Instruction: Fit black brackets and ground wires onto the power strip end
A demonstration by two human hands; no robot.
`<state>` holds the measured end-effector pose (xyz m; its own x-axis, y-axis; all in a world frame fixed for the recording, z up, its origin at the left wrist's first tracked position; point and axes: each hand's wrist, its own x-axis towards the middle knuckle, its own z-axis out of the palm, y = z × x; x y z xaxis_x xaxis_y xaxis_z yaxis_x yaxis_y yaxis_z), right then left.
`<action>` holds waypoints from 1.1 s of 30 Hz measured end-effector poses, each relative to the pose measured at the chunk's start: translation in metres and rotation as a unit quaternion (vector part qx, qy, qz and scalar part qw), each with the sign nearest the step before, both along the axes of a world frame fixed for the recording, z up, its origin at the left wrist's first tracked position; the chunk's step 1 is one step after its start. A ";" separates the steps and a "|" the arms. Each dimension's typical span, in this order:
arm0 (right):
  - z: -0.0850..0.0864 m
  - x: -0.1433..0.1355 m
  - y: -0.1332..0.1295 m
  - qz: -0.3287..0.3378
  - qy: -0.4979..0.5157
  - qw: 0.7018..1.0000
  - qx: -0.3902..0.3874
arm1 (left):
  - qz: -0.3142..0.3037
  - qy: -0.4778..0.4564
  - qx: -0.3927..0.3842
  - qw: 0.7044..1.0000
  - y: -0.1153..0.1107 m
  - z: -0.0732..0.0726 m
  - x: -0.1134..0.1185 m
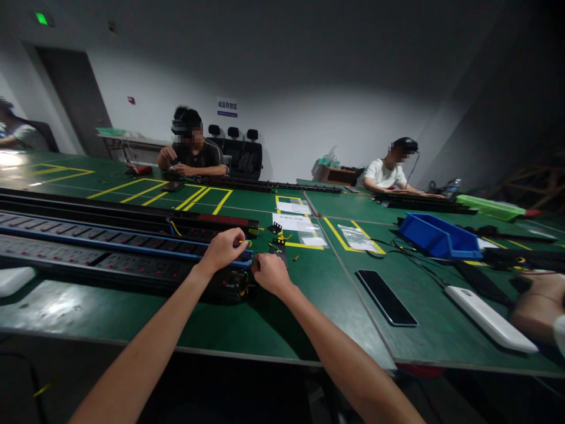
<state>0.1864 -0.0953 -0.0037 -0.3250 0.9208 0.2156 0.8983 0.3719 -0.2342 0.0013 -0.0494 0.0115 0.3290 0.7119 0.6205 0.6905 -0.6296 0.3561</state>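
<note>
A blue-edged strip ends at the right hand — left hand over it.

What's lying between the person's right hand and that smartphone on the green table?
In the head view, the direct line from the right hand to the smartphone crosses bare green tabletop and a seam.
</note>
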 end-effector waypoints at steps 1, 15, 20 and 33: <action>0.000 0.000 0.000 0.002 0.000 1.000 0.000 | 0.001 0.002 0.001 1.000 0.000 0.000 0.000; -0.006 0.001 0.007 -0.059 0.073 0.995 -0.028 | -0.002 -0.006 -0.001 1.000 -0.001 0.001 0.000; -0.005 0.004 0.010 -0.092 0.127 0.988 -0.008 | -0.002 -0.016 -0.002 1.000 0.000 0.002 0.000; -0.015 -0.004 0.024 0.002 0.548 0.824 -0.139 | -0.009 -0.015 -0.013 1.000 -0.003 0.004 0.000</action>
<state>0.1829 -0.0712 -0.0188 -0.0791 0.9835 0.1625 0.0879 0.1692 -0.9817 0.0017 -0.0528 0.0155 0.3230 0.7218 0.6121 0.6680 -0.6321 0.3927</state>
